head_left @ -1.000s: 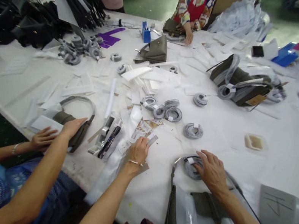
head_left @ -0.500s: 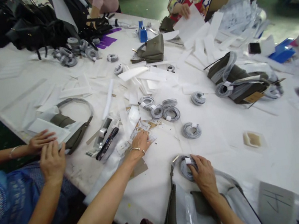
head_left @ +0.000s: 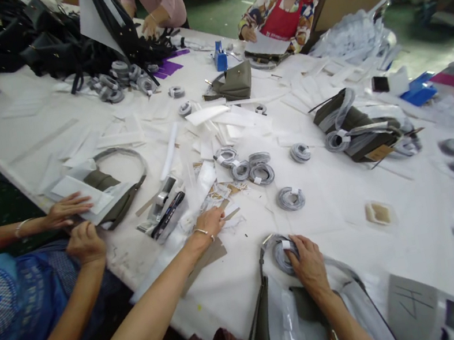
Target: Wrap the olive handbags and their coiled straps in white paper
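My left hand (head_left: 210,223), a bracelet at its wrist, is closed with fingertips pinched on a small brown card tag (head_left: 225,204), over a scatter of small tags and packets (head_left: 216,195). My right hand (head_left: 309,264) grips a coiled strap (head_left: 283,255) in clear wrap with a white band round it. That coil lies at the top of an olive-grey handbag (head_left: 303,303), which stands in front of me with plastic film and pale sheeting on it. A long handle curves behind my right wrist.
Several wrapped strap coils (head_left: 290,198) lie mid-table near white paper strips (head_left: 217,116). A black marker box (head_left: 168,215) sits left of my left hand. At left, a co-worker's hands (head_left: 71,209) handle another bag. A grey device (head_left: 425,308) stands at right.
My left hand has drawn slightly back and left, and brown card now shows at its fingertips. My right hand stays on the coil. The co-worker across has lowered a white sheet.
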A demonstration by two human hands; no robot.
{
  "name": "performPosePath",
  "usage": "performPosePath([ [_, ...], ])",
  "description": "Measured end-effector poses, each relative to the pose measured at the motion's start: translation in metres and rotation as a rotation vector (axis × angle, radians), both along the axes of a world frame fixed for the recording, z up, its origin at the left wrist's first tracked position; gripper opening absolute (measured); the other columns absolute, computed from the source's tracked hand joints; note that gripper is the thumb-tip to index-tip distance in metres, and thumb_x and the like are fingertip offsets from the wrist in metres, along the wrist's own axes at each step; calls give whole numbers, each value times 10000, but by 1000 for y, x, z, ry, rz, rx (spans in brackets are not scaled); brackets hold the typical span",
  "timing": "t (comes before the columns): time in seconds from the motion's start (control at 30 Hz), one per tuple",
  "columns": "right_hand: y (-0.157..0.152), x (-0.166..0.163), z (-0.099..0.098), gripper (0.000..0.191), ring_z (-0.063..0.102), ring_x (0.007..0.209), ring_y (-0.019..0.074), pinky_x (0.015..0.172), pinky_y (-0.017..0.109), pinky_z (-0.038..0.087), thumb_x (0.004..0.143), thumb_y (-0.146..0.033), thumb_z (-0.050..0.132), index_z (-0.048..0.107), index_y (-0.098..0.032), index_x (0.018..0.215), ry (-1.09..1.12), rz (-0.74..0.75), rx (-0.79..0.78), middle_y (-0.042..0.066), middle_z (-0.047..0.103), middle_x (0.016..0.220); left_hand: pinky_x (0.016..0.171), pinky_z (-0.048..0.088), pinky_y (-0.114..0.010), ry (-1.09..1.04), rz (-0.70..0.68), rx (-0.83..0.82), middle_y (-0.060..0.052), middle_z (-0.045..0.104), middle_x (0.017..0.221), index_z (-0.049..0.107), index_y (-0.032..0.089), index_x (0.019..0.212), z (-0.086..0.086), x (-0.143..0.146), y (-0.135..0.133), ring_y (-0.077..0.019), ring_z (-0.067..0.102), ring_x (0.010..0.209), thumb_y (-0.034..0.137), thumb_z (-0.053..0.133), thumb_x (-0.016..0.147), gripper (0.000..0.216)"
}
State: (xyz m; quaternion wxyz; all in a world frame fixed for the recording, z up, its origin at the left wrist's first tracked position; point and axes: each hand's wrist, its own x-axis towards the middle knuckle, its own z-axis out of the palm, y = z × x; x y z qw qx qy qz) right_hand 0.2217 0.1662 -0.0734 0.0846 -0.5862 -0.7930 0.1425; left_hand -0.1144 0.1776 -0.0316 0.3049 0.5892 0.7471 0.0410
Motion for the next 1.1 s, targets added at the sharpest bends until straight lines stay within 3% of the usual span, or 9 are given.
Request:
performPosePath([
  [0.1,0,-1,1,409,494,1108,278,939,428,409,876,-356,458,572,-197,1235,-7,-9,-11,103,597,1212,888,454,-330,12,-60,58,-65,620,1071,607,203,967,-3,10,0,-235,579,1053,136,706,749,248],
  [0.27,0,-3,4,416,496,1116,285,949,439,415,866,-345,463,584,-188,1231,-7,-21,-22,111,601,1214,850,465,-325,-42,-30,77,-40,618,895,587,180,800,-7,17,3,-220,594,964,109,694,734,144],
  [0.37,3,-3,8,440,503,1131,293,962,448,420,843,-341,486,582,-189,1245,-7,-26,-78,114,597,1237,779,465,-303,-109,40,120,-9,599,775,581,185,773,-6,10,3,-194,602,832,139,671,748,104],
  [0.5,8,3,19,539,521,1165,307,997,477,421,807,-383,528,541,-162,1298,71,1,-161,137,603,1257,761,465,-279,-230,240,239,-4,632,788,597,183,989,2,-6,3,-158,600,766,160,576,802,189],
  [0.57,9,5,27,539,509,1197,327,1032,518,394,804,-419,526,563,-147,1268,157,-28,-106,154,612,1249,745,470,-266,-408,365,290,-13,650,810,606,165,988,8,-13,3,-148,603,755,190,554,807,190],
  [0.67,10,-2,45,491,525,1186,330,1048,542,381,807,-478,532,621,-165,1175,344,-133,-35,153,642,1199,707,471,-261,-884,554,285,-9,644,773,621,146,884,21,-17,3,-140,590,706,311,656,747,217],
  [0.83,9,-43,81,476,647,946,263,892,452,502,769,-545,624,650,-207,1103,745,-332,-456,112,702,1079,655,458,-230,-1425,591,16,5,634,782,599,150,938,39,3,0,-110,583,669,389,863,578,506],
  [0.97,11,-84,99,569,652,788,211,698,356,523,696,-555,715,636,-213,1144,1011,-352,-750,106,702,1072,566,395,-192,-1587,468,-164,35,595,729,583,154,936,40,27,-6,-70,535,577,373,887,578,518],
  [1.1,9,-113,104,485,587,688,138,594,268,453,695,-500,747,657,-232,1090,1132,-285,-865,51,686,1019,518,351,-193,-1663,356,-260,13,593,741,562,136,803,39,42,-14,-61,515,559,354,873,616,423],
])
